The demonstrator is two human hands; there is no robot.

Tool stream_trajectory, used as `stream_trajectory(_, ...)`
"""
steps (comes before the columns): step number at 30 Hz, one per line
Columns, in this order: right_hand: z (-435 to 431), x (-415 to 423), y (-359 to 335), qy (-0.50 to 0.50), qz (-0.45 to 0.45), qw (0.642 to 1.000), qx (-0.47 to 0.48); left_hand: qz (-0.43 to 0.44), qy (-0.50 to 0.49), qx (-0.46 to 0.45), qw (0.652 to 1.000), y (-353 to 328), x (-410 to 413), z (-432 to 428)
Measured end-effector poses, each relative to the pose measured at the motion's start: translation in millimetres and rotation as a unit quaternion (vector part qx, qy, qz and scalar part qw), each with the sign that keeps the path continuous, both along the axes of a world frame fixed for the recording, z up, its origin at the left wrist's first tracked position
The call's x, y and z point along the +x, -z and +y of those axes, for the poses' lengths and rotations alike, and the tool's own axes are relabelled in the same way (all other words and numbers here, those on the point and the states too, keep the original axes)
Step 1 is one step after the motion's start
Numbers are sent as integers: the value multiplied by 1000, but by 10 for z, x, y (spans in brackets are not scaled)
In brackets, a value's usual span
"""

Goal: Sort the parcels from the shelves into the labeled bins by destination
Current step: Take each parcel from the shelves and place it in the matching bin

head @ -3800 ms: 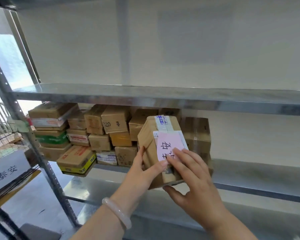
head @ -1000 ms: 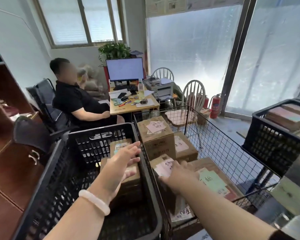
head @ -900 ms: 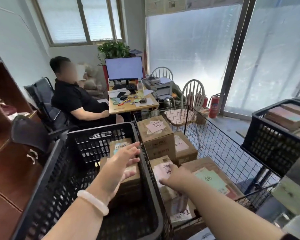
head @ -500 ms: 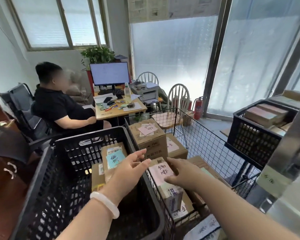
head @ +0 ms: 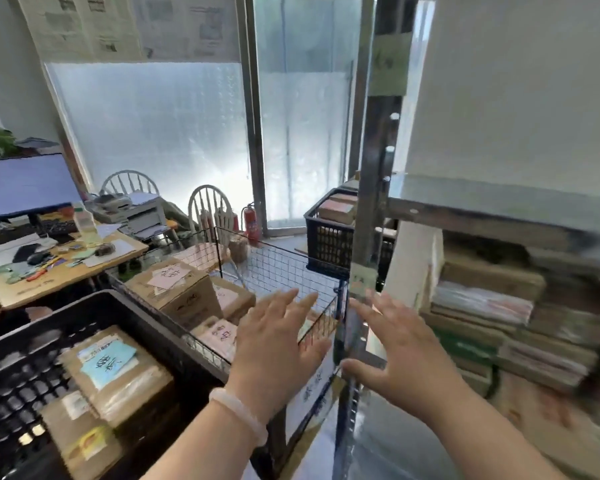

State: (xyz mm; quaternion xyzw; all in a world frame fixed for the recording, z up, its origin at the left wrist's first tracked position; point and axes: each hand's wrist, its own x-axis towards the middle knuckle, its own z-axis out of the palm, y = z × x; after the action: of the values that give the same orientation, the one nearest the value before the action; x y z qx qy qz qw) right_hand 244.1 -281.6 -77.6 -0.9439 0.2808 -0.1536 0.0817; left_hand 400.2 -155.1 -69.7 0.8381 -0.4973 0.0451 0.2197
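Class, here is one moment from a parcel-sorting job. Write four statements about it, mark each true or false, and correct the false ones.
1. The left hand and the right hand hold nothing. True.
2. The bracelet is on the right wrist. False: it is on the left wrist.
3. The wire basket is empty. False: it holds parcels with pink notes.
4. A parcel in the black crate bears a blue note. True.

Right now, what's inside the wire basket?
Three cardboard parcels with pink notes show in the wire basket: a large parcel, a lower parcel beside it, a near parcel. The left hand covers the rest.
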Motion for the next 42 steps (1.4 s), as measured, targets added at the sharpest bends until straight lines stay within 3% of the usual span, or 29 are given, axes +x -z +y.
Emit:
stream_trajectory(7,266,-1434,96,186,-22,982,-23,-27,179,-40,983,78,-1101,-379)
stream_trajectory(17,492,-3338,-28,392,-63,917,-32,-42,353,-77,931,-71,-2897,-803)
stream_trajectory(25,125,-4710,-10,450,-84,889,4,-4,403,-70,912,-27,-4273,-1270)
stream_trajectory(32,-452,-6054,40,535,-119,836,14,6,426,-60,903,94,-5406,-1719)
stream_trajectory(36,-886,-6631,99,580,-97,809,3,23,431,-46,901,180,-5809,-1899)
stream_trajectory(42,-1643,-7000,217,614,-70,782,77,40,401,-23,915,204,-6031,-2049)
